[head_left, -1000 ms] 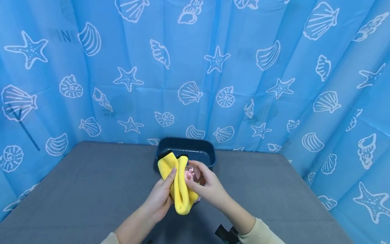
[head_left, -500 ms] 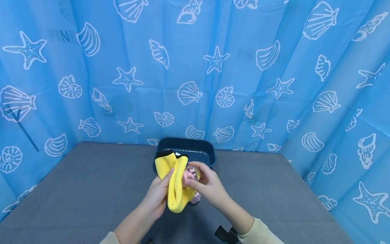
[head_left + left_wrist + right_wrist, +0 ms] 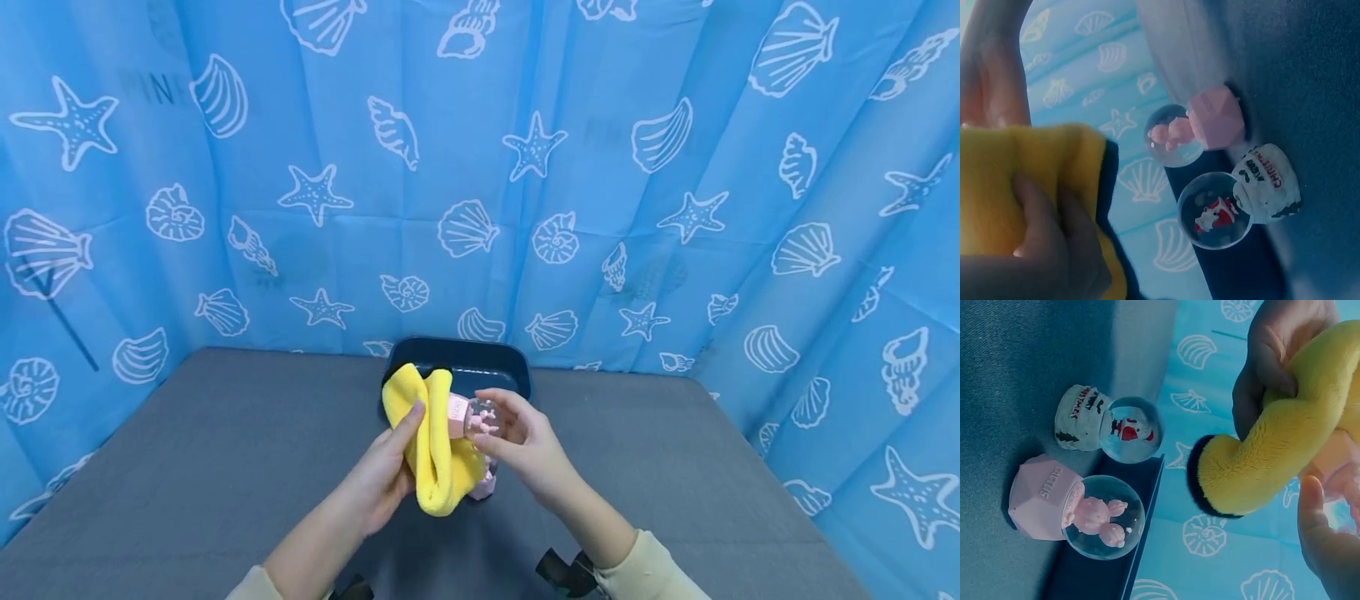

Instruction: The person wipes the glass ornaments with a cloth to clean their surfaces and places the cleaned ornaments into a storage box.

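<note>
My left hand (image 3: pixel 381 475) grips a folded yellow cloth (image 3: pixel 433 450) with a black edge. My right hand (image 3: pixel 525 442) holds a snow globe (image 3: pixel 480 417) by its clear dome, pink figures inside. Its pink base points left, against the cloth. In the right wrist view that held globe (image 3: pixel 1335 456) is partly cut off by the frame edge. Two more snow globes stand on the table: one with a faceted pink base (image 3: pixel 1041 497) lettered CACTUS, and a white-based Christmas one (image 3: pixel 1079 419) with a red-and-white figure. The cloth hides most of them in the head view.
A dark blue rectangular tub (image 3: pixel 491 367) stands at the back of the grey table (image 3: pixel 262 467), behind the hands. A blue shell-print curtain (image 3: pixel 480 167) hangs around the table's back and sides. Dark straps (image 3: pixel 566 573) show near the wrists.
The held globe has turned in my right hand; its pink base now shows at the left and its dome at the right. The cloth has shifted slightly and its black edge is less visible.
</note>
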Action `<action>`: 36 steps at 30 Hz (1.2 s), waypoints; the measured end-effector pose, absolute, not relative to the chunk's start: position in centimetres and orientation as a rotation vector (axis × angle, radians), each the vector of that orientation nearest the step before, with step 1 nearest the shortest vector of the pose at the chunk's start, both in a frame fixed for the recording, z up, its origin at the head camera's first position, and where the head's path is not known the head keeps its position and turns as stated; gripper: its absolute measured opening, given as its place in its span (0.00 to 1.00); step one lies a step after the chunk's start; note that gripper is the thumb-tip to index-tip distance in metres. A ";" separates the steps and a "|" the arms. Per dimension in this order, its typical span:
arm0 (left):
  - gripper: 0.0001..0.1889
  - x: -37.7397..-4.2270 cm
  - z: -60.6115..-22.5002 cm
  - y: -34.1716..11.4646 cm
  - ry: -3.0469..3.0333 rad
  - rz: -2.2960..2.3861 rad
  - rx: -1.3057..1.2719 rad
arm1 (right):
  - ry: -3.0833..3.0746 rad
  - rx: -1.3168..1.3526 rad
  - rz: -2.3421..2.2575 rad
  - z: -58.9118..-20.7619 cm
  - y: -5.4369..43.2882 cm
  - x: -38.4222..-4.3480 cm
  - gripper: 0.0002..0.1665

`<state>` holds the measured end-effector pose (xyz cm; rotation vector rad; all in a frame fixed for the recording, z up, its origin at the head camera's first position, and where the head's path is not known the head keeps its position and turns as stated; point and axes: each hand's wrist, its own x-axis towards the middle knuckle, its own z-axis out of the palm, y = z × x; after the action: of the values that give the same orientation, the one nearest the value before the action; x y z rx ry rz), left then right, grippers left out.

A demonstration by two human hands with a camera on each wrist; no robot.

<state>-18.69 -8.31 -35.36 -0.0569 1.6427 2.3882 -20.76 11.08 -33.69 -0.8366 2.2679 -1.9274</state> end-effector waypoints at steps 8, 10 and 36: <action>0.39 -18.6 -35.5 -7.9 1.673 2.353 -0.014 | 2.205 -0.863 -1.853 -33.7 11.4 -21.0 0.25; 0.37 -18.6 -35.6 -7.8 1.718 2.325 -0.010 | 2.207 -0.860 -1.827 -33.7 11.4 -20.9 0.25; 0.47 -19.1 -35.8 -8.5 1.662 2.400 -0.027 | 2.214 -0.870 -1.831 -33.7 11.3 -20.7 0.25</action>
<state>-19.09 -8.55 -35.83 -0.0271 1.6622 2.4004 -20.72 11.29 -33.72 -0.8700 2.2138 -1.8314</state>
